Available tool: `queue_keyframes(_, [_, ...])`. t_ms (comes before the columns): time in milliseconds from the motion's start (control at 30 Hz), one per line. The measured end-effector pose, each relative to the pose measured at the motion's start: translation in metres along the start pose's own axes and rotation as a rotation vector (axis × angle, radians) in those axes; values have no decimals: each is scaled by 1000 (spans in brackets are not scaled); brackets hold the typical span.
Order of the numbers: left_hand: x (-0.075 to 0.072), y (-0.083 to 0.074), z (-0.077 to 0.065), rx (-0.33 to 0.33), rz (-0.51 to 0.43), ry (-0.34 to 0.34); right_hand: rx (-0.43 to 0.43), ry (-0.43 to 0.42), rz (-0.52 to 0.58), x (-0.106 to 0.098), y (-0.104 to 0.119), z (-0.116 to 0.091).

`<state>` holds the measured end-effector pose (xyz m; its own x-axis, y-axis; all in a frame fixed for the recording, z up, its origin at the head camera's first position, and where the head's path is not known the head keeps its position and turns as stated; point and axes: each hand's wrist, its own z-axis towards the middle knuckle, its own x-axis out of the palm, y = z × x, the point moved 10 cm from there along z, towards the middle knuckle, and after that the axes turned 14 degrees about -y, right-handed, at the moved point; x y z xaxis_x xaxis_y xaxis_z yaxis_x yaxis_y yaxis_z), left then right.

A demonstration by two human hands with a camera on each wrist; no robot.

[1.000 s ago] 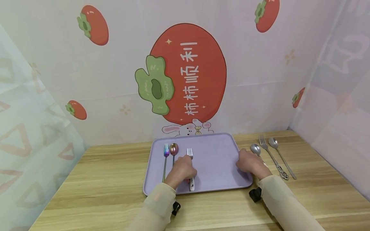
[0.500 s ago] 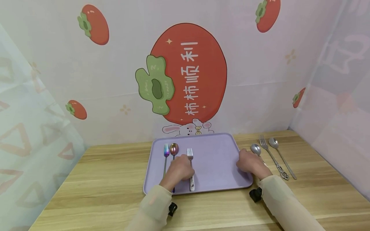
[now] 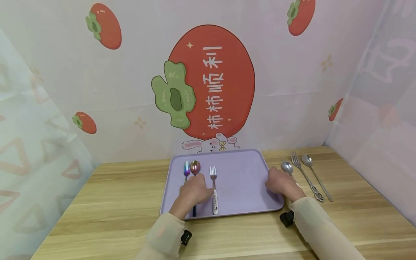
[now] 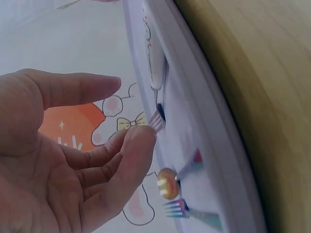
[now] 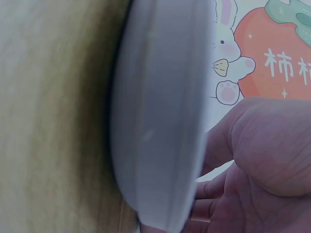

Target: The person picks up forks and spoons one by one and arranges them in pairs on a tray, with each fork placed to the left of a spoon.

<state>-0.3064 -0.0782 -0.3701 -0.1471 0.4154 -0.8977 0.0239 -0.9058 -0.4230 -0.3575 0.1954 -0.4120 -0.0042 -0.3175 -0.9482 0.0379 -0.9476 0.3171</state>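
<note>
Pale persimmon-print cloth [image 3: 279, 68] rises at 12 o'clock behind a wood-grain worktop [image 3: 130, 202], and from my remote seat I read directions off the centre of the lavender tray [image 3: 242, 184] lying on it. Just to the 9 o'clock side of that centre lies the white-handled fork [image 3: 215, 202], tines toward 12, handle toward 6. Beside it, toward 9, hovers my left hand [image 3: 195, 189]; the left wrist view shows thumb and fingers apart, relaxed, with nothing between them. Farther out toward 10, the rainbow-finish spoon [image 3: 195, 167] and the rainbow-finish fork [image 3: 186, 169] lie side by side, heads also toward 12, their handles partly hidden by that hand.

At the tray's 3 o'clock edge sits my right hand [image 3: 280, 181]; its fingertips are lost behind the rim in the right wrist view, so I cannot tell whether they grip it or only rest there. Off the tray, between 2 and 3 o'clock, lie a half-hidden spoon [image 3: 287, 167], an ornate-handled fork [image 3: 306, 177] and a slim plain spoon [image 3: 307, 161].

As I judge it, the step in hand is settling the white-handled fork in line with its neighbours. I would raise the left hand straight up before swinging it aside, so no knuckle drags a handle askew, use the right to steady the tray, and correct any crookedness with a light fingertip nudge.
</note>
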Motion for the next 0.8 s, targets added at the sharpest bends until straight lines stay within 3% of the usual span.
queue_keyframes(333, [-16,23,0,-22,-71,-45,10,5,7,0,0,-1])
queue_keyframes(567, [-37,41,0,3,-75,-102,10,4,6,0,1,-1])
queue_keyframes(800, [-52,65,3,-38,-85,-102,22,12,6,1,0,-1])
